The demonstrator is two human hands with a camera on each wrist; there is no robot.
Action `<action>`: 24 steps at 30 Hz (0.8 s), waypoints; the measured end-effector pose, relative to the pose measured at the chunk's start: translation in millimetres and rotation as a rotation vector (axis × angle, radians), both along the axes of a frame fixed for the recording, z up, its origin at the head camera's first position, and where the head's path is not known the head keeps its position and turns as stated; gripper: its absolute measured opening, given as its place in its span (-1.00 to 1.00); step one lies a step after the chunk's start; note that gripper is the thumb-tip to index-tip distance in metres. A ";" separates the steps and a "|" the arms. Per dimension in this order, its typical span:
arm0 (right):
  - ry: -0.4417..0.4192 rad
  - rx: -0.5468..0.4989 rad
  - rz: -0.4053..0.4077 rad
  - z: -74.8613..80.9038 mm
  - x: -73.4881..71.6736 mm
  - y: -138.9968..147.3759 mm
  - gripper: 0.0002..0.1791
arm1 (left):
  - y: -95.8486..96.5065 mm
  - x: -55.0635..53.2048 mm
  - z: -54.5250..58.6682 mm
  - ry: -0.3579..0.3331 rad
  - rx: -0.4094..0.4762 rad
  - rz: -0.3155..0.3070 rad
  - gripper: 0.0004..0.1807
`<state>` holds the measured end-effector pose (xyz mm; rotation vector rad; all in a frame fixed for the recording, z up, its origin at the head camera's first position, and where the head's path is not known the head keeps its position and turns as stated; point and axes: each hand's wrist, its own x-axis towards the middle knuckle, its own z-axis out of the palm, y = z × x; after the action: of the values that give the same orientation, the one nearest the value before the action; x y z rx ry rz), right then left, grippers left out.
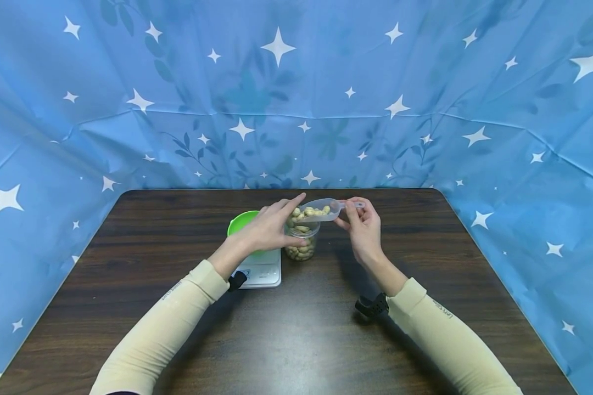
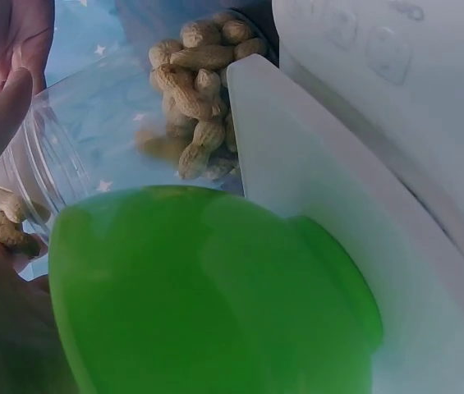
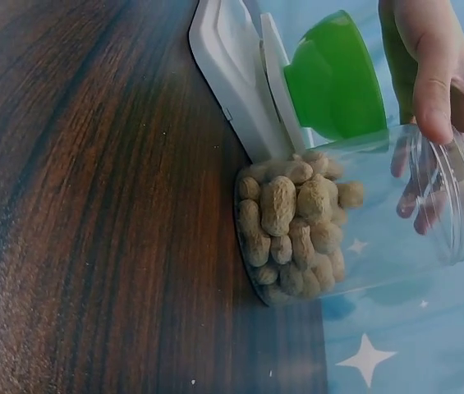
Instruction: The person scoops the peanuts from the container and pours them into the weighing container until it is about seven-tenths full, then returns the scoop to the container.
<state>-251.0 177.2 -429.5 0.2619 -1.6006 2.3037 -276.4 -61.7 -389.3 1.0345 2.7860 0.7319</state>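
My right hand (image 1: 364,227) pinches the handle of a clear plastic scoop (image 1: 332,213) loaded with unshelled peanuts (image 1: 310,212). The scoop lies nearly level over the mouth of a clear jar (image 1: 310,232), its tip toward the left hand. Peanuts (image 3: 293,230) fill the jar's lower part, seen in the right wrist view. My left hand (image 1: 269,226) holds the jar near its threaded rim, thumb in front and fingers behind; the index finger points up beside the scoop's tip. The jar stands upright on the table.
Just left of the jar, a green bowl (image 1: 241,220) sits on a white kitchen scale (image 1: 263,273), partly hidden by the left hand and forearm. The dark wooden table (image 1: 296,334) reaches back to a blue star-patterned cloth (image 1: 321,82).
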 end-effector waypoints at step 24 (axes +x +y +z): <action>-0.016 -0.051 0.054 -4.5 -3.0 -2.4 -0.86 | 17.9 -3.2 -0.4 -0.030 0.058 0.027 0.29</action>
<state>-254.0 174.9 -434.0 0.2783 -1.5579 2.3901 -279.7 -43.8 -389.8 0.9887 2.7743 0.8297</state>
